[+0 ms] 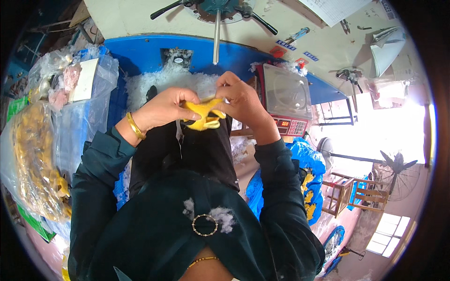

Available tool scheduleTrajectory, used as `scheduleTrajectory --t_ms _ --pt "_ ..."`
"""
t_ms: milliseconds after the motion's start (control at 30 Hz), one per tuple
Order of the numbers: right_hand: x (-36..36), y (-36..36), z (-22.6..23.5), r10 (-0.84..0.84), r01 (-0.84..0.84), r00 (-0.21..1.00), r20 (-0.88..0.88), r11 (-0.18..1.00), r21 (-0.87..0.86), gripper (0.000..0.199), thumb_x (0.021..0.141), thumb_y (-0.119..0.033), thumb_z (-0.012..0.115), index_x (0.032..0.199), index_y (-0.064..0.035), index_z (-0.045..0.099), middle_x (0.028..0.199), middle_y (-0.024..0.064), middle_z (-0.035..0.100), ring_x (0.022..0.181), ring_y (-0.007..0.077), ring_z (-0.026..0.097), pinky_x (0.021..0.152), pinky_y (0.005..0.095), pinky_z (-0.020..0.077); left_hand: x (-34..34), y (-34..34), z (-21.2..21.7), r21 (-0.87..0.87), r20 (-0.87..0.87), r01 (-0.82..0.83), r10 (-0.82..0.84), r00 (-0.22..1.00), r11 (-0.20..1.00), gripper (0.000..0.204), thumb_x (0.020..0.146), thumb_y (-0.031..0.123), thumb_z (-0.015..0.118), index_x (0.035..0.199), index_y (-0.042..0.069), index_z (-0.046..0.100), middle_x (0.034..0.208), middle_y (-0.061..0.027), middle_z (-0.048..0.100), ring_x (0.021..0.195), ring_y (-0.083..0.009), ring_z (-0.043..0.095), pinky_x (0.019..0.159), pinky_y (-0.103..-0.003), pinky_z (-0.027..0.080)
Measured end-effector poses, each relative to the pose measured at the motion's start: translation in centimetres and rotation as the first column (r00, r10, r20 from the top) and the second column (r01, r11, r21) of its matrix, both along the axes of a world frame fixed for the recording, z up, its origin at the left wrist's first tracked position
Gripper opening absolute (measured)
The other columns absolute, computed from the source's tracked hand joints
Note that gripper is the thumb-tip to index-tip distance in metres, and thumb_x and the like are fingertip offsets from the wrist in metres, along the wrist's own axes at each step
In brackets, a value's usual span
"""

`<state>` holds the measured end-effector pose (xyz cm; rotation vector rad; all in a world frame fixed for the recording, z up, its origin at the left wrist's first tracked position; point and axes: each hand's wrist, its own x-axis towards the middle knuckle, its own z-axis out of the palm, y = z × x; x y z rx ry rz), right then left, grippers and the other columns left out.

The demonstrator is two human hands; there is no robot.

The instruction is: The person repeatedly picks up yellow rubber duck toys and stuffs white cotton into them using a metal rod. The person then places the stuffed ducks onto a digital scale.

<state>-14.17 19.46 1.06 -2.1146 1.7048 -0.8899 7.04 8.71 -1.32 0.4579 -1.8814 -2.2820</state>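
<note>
Above my lap, both hands hold a small, limp yellow plush toy piece (204, 117) with paler edges. My left hand (171, 108) pinches its left side between thumb and fingers, a gold bangle on that wrist. On the opposite side my right hand (243, 102) grips the upper right edge with bent fingers. Some of those fingertips are hidden behind the fabric. A metal filling tube (216, 40) sticks out from the machine just beyond my hands, apart from the plush piece.
White stuffing fluff (154, 86) lies beyond my knees. At right stands a red digital scale (290, 125) with a clear cover (287, 91). A plastic bag of yellow pieces (37, 159) is at left. A blue bag (311, 159) holds more beside my right arm.
</note>
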Motion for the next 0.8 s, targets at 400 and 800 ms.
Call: scheduleTrajectory --t_ms 400,800 --pt "-1.2 -2.4 1.3 -0.476 0.387 0.864 -0.165 0.837 -0.388 0.013 0.069 -0.017 0.072 0.073 -0.0078 0.064 0.078 0.0051 0.054 0.063 0.0234 0.059 0.055 0.0346 0.0478 -6.3 -3.7 3.6 -0.865 -0.489 -0.501 0.227 0.842 -0.007 0.023 0.068 -0.005 0.066 0.088 0.003 0.058 0.091 -0.0084 0.061 0.094 -0.0314 0.056 0.082 -0.039 0.044" --pt "2.3 -4.4 0.1 -0.545 0.487 0.823 -0.161 0.823 -0.294 0.024 0.073 -0.03 0.072 0.077 -0.0074 0.066 0.079 0.0075 0.058 0.067 0.0273 0.06 0.057 0.0392 0.0471 -7.7 -4.9 6.1 -0.945 -0.044 -0.195 0.485 0.873 0.264 0.028 0.083 0.03 0.069 0.078 0.004 0.061 0.064 -0.0107 0.057 0.055 -0.0243 0.055 0.053 -0.031 0.043"
